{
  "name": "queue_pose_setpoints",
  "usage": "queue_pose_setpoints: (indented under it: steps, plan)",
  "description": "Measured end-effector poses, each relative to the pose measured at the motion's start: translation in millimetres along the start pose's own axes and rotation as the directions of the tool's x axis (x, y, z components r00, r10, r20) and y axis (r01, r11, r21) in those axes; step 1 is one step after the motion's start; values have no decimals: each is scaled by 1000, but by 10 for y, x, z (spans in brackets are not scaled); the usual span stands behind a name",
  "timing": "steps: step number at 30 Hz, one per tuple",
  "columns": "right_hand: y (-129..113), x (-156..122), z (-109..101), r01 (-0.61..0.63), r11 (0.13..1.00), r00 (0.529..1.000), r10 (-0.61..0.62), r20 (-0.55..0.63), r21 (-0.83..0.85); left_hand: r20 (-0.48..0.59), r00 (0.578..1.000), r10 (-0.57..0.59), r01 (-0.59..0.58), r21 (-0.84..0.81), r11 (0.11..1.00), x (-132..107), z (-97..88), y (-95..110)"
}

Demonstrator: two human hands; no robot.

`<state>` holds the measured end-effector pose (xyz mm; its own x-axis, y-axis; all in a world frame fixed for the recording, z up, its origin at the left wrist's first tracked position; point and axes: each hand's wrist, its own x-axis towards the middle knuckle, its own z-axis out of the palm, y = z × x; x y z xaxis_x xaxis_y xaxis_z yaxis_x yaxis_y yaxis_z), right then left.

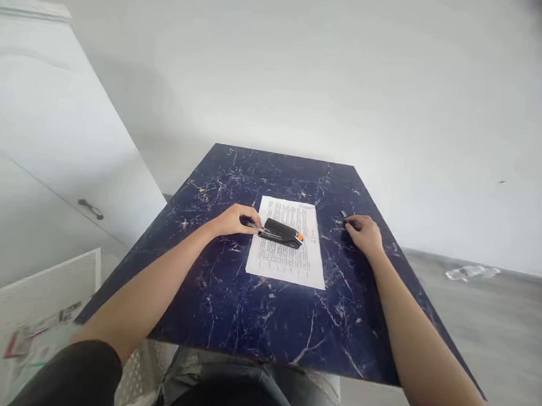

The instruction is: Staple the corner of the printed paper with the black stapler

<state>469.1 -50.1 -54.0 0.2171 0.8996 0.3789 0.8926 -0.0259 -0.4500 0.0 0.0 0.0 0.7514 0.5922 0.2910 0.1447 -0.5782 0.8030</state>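
Stapler (287,235) on the page, a rail jutting from its back

The black and orange stapler lies across the printed paper (286,268) on the dark marbled table (264,330), its orange-marked nose toward three o'clock. At nine o'clock of the paper, the person's left hand (237,220) pinches the stapler's back end, thumb and fingers closed on what looks like a drawn-out metal rail. At three o'clock, the right hand (366,233) pinches a small dark piece (343,215) near the tabletop, its identity unclear.

The paper is laid out flat; no staple can be made out in it, and the piece is apart from the stapler. The stapler covers some printed lines, and the left fingers partly hide the rail.

Beyond, a white wall (305,77) stands at twelve o'clock, a white panel (40,100) at ten, and a clear plastic wrapper (472,273) lies at four.
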Motion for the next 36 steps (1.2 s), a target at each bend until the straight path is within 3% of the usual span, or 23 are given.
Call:
queue_pose_setpoints:
  steps: [36]
  plan:
    - [-55,-7,-25,-44,998,999,45,25,-51,5,1000,-24,24,51,998,-7,-42,-45]
